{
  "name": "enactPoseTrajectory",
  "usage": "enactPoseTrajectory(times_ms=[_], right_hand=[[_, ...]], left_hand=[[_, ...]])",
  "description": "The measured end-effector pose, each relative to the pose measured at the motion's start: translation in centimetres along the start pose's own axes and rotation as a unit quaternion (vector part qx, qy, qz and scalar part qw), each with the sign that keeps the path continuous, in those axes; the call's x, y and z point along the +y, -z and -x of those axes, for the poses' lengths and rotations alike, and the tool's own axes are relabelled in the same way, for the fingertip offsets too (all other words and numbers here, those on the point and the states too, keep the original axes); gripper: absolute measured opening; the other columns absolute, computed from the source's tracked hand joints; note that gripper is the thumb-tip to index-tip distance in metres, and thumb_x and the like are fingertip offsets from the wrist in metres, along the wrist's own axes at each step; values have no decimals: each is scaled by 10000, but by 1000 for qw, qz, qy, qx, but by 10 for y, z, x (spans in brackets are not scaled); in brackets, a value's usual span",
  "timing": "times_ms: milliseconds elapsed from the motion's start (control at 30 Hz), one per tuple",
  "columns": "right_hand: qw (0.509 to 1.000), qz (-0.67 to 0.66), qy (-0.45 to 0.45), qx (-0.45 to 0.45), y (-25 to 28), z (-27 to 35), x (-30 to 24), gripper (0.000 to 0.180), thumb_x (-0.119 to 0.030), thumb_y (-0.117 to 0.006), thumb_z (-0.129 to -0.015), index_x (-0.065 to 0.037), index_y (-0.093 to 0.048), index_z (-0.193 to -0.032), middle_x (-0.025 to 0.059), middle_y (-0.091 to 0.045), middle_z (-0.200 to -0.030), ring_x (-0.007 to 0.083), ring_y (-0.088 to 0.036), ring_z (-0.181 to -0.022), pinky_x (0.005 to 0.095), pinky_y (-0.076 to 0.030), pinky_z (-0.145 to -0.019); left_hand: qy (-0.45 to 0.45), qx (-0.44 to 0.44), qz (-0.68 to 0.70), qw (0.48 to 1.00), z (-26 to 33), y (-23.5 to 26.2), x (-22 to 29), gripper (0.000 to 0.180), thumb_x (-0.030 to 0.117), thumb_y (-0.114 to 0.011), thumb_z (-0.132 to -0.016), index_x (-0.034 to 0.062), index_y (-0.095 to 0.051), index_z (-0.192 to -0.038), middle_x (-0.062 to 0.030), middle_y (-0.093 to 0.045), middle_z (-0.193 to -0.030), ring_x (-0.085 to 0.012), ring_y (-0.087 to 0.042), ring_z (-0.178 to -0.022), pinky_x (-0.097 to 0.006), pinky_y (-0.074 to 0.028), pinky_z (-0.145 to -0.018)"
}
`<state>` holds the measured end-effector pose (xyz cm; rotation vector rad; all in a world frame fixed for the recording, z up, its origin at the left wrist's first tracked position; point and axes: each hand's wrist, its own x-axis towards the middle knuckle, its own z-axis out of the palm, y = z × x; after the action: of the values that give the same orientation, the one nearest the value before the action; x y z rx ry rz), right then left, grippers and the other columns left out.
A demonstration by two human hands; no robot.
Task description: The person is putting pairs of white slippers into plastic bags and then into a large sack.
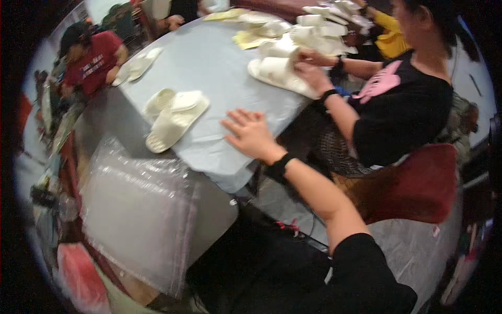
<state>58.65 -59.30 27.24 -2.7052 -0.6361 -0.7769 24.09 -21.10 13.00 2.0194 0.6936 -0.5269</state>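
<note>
My right hand (pixel 251 135) is hovering flat over the near edge of the table (pixel 209 57), fingers spread and loose, gripping nothing. A dark band is sitting on that wrist, and my forearm is stretching up from the lower right in a black sleeve. My left hand is not showing anywhere.

Just to the left of my open hand, a pair of white slippers (pixel 172 118) is lying stacked on the pale blue cloth, soles partly overlapping, near but apart from my fingertips. Below the table edge, a stack of clear plastic bags (pixel 138 209) is resting flat; I cannot tell whether anything is inside them.

Across from me, a person in a black shirt (pixel 402 104) is handling another slipper pair (pixel 277 73) with both hands. A heap of more slippers (pixel 319 26) is piling up at the far end. A person in a red shirt (pixel 94 60) is leaning in at the left.
</note>
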Motion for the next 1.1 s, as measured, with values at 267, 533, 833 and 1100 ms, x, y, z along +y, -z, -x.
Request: enactPoseTrajectory(times_ms=[267, 533, 833, 1100], right_hand=[[999, 22, -1, -35, 2, 3, 1, 452, -458, -587, -983, -244, -645, -1377, 54, -554, -1509, 262, -471, -1407, 502, -321, -1108], [995, -97, -16, -36, 0, -13, 27, 497, -274, -687, -942, -200, -602, -1426, 62, -572, -1491, 284, -497, -1389, 508, -305, -1129], [705, -488, 467, -217, 113, 88, -246, 417, -148, -582, -929, -72, -592, -1340, 178, -580, -1406, 331, -583, -1277, 453, -493, -1006], [752, -283, 492, -336, -57, 210, -284, 716, -365, -663, -905, -181, -416, -1551, 170, -360, -1629, 425, -313, -1497, 685, -294, -1135]], left_hand=[[178, 153, -50, 971, 198, 73, -83, 396, 243, -529, -1055, 17, -607, -1371, -196, -658, -1267, -350, -612, -1193, -470, -494, -993], [379, 241, -29, 893, 423, 31, -125, 392, 231, -540, -1048, 18, -610, -1370, -205, -656, -1284, -364, -612, -1208, -478, -496, -994], [212, 238, -82, 944, 231, 80, -99, 388, 218, -552, -1041, 20, -614, -1369, -215, -654, -1303, -380, -612, -1225, -488, -499, -994], [55, 326, -166, 929, 110, 191, -2, 385, 206, -563, -1035, 21, -618, -1368, -224, -652, -1320, -394, -611, -1240, -496, -502, -995]])
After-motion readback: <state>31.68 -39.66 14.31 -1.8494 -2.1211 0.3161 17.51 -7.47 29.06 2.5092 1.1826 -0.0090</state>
